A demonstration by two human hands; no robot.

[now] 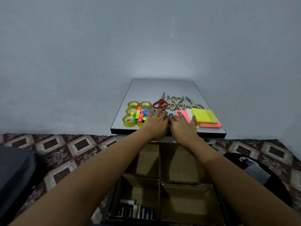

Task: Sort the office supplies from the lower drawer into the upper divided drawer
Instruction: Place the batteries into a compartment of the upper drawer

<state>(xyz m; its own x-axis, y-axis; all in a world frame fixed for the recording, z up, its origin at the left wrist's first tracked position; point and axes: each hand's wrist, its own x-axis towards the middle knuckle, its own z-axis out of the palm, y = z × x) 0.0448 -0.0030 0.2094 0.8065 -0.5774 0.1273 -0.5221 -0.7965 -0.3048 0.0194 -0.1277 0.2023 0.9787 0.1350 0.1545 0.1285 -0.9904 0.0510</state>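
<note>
Only pens (138, 211) in drawer (114, 198), 7 o'clock cell. Tape (129, 121), scissors (160, 103), notes (205, 116) wait at 12. Left hand (156, 123) and right hand (184, 126) flat over small bits (170, 114).

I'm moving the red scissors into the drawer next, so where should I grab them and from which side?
Best take the red scissors by the red handle loops, coming from the near side: they lie flat and closed, with the blades pointing away and the loops toward you.
</note>
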